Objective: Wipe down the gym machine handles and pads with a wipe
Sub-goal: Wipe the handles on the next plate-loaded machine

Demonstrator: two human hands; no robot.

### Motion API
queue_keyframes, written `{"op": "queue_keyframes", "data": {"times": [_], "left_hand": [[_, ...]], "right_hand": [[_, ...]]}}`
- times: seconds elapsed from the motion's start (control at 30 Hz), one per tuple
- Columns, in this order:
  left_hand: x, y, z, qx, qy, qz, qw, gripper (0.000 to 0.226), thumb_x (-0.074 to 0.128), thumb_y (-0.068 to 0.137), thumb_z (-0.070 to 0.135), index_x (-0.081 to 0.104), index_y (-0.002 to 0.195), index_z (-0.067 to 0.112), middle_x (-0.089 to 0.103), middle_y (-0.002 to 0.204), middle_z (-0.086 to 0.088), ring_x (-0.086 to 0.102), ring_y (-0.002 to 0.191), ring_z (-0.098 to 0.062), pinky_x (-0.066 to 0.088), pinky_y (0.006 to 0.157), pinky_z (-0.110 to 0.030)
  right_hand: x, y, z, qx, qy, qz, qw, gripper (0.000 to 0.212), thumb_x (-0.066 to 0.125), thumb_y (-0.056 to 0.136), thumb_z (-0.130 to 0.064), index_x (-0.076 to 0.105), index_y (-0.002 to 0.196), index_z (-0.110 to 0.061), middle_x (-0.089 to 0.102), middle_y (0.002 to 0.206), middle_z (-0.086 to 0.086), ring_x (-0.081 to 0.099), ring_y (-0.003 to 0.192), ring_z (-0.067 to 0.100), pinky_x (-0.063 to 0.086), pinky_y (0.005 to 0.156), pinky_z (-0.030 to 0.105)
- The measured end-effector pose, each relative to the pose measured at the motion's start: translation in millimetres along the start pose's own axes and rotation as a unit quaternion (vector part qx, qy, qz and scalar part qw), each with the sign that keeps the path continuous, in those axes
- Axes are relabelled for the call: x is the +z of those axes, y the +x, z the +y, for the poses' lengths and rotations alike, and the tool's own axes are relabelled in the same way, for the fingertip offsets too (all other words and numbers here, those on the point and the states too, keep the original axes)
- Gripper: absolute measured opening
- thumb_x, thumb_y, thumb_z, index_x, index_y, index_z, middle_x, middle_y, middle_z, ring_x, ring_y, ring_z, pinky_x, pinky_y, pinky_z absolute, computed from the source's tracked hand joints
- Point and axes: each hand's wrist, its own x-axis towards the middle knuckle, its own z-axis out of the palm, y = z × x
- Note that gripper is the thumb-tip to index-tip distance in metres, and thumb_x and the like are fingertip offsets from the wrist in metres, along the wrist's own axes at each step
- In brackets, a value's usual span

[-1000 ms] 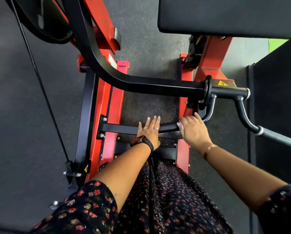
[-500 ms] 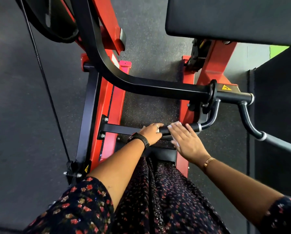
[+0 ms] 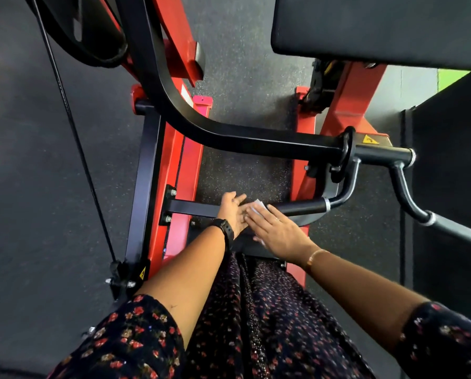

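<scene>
Right hand [image 3: 279, 232] lies flat, fingers straight and together, pressing wipe [image 3: 257, 207] onto inner end of handle [image 3: 299, 207] so it hugs the grip; left hand [image 3: 233, 212], fingers loosely spread, rests alongside on crossbar [image 3: 193, 207] (probably bracing).

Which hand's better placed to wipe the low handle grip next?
Right, likely. The right hand has the wipe under its straight fingers, next to the handle grip; the left hand shows no wipe, farther along the crossbar.
</scene>
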Motion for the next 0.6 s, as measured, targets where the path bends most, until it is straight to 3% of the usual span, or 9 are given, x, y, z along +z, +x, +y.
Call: {"op": "queue_keyframes", "data": {"times": [0.07,0.13,0.2,0.27,0.33,0.37,0.4,0.47,0.6], "left_hand": [[0,-2,1,-0.005,0.014,-0.016,1.000,0.054,0.023,0.100,0.044,0.042,0.142,0.015,0.056,0.134,-0.014,0.061,0.095,-0.021,0.043,0.081,-0.032],[-1,-1,1,-0.014,0.019,-0.024,0.999,0.057,0.022,0.100,0.045,0.041,0.144,0.016,0.051,0.141,-0.014,0.054,0.123,-0.028,0.035,0.103,-0.037],[0,-2,2,-0.012,0.013,-0.023,1.000,0.057,0.022,0.099,0.046,0.041,0.144,0.017,0.050,0.143,-0.014,0.051,0.126,-0.031,0.028,0.112,-0.040],[0,-3,2,-0.008,-0.013,-0.017,1.000,0.055,0.024,0.100,0.047,0.043,0.142,0.016,0.049,0.143,-0.015,0.059,0.105,-0.028,0.034,0.109,-0.040],[0,-4,2,0.000,-0.037,-0.010,0.999,0.054,0.026,0.101,0.047,0.044,0.140,0.016,0.045,0.146,-0.015,0.058,0.082,-0.021,0.051,0.082,-0.032],[-1,-5,2,-0.002,-0.043,-0.008,0.999,0.054,0.026,0.101,0.048,0.044,0.141,0.015,0.043,0.147,-0.015,0.060,0.083,-0.021,0.052,0.069,-0.028],[-2,-6,3,-0.005,-0.045,-0.011,0.999,0.055,0.026,0.102,0.048,0.043,0.142,0.015,0.041,0.149,-0.015,0.063,0.096,-0.024,0.051,0.068,-0.029],[-2,-8,3,-0.021,-0.045,-0.021,0.999,0.058,0.024,0.101,0.052,0.043,0.143,0.017,0.040,0.150,-0.013,0.055,0.122,-0.029,0.046,0.082,-0.037],[4,-13,3,-0.037,0.017,-0.033,0.999,0.068,0.017,0.097,0.061,0.047,0.141,0.018,0.049,0.145,-0.007,0.055,0.121,-0.024,0.044,0.090,-0.035]], "right_hand": [[3,-13,8,0.017,-0.006,0.030,0.999,0.055,0.028,0.095,-0.032,0.043,0.141,-0.006,0.043,0.147,0.011,0.038,0.137,0.028,0.022,0.113,0.044],[4,-9,12,0.089,0.018,0.031,0.995,0.054,0.030,0.094,-0.032,0.048,0.138,-0.006,0.052,0.139,0.011,0.047,0.130,0.027,0.024,0.113,0.043],[-3,9,13,0.138,0.052,0.017,0.989,0.051,0.031,0.093,-0.034,0.057,0.127,-0.007,0.063,0.121,0.009,0.059,0.112,0.028,0.033,0.109,0.045],[-16,30,13,0.149,0.079,-0.019,0.986,0.047,0.032,0.095,-0.040,0.060,0.116,-0.010,0.065,0.109,0.009,0.062,0.102,0.030,0.036,0.104,0.045],[-25,49,10,0.141,0.090,-0.093,0.981,0.044,0.038,0.095,-0.045,0.055,0.117,-0.011,0.061,0.116,0.009,0.058,0.108,0.030,0.037,0.100,0.042],[-28,56,8,0.123,0.078,-0.116,0.983,0.045,0.042,0.094,-0.046,0.052,0.121,-0.012,0.058,0.121,0.009,0.055,0.112,0.029,0.038,0.097,0.041],[-31,59,6,0.099,0.052,-0.136,0.984,0.045,0.045,0.093,-0.044,0.048,0.126,-0.012,0.055,0.125,0.009,0.053,0.115,0.028,0.039,0.096,0.039],[-28,58,5,0.036,-0.004,-0.141,0.989,0.042,0.048,0.094,-0.036,0.046,0.131,-0.014,0.051,0.128,0.007,0.049,0.118,0.027,0.038,0.098,0.038],[-9,39,15,-0.100,-0.140,-0.071,0.983,0.030,0.068,0.080,-0.031,0.069,0.109,-0.022,0.065,0.111,-0.003,0.055,0.117,0.023,0.038,0.109,0.040]]}}
